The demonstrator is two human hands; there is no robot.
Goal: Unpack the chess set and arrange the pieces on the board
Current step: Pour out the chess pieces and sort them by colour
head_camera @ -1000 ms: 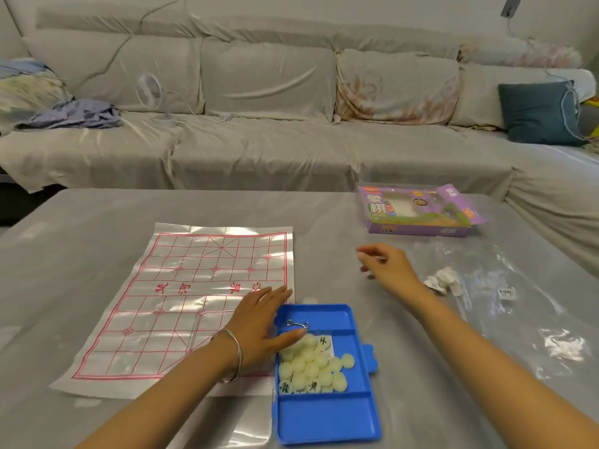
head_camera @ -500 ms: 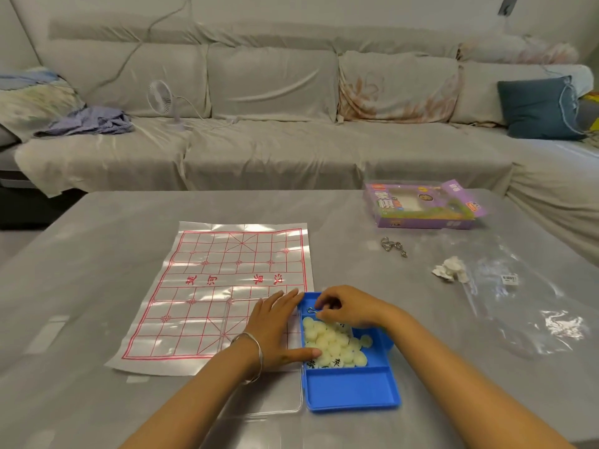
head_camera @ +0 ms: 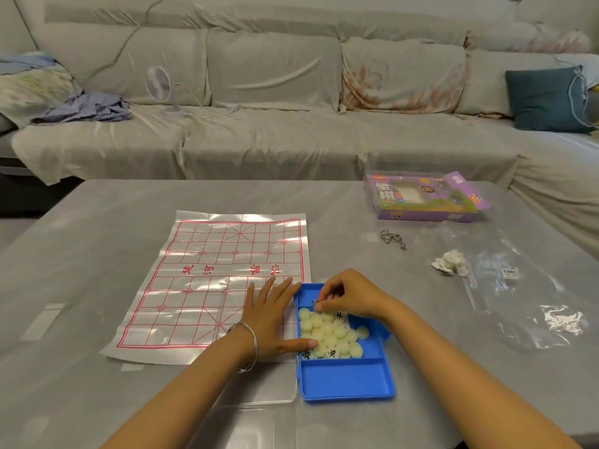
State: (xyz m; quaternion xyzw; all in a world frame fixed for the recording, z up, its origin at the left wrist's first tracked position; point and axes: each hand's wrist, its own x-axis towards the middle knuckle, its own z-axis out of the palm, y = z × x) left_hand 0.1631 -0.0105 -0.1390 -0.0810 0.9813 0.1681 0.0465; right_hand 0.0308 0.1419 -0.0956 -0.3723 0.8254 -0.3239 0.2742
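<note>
Pale round chess pieces (head_camera: 327,333) lie in a heap in the far compartment of a blue tray (head_camera: 345,382), which stands on the grey desk (head_camera: 97,241) just to the right of the board. The near compartment of the tray holds nothing. A few pieces show black characters on top.

The board (head_camera: 210,280) is a thin glossy sheet with red grid lines and red characters across its middle. It lies flat on the desk and carries no pieces. A clear lid (head_camera: 259,384) lies open at the left side of the tray, partly over the near right corner of the board.

The left hand (head_camera: 275,322) rests flat with spread fingers on the board and lid, its thumb touching the pieces at the tray's left wall; it grasps nothing. A silver bangle (head_camera: 249,346) is on its wrist. The right hand (head_camera: 348,298) is over the far end of the tray, fingertips pinched on a small metal ring (head_camera: 315,302).

Farther right on the desk are a purple box (head_camera: 421,197), a metal wire puzzle (head_camera: 392,238), crumpled white paper (head_camera: 450,262) and a clear plastic bag (head_camera: 525,286). A covered sofa (head_camera: 275,92) stands behind the desk.
</note>
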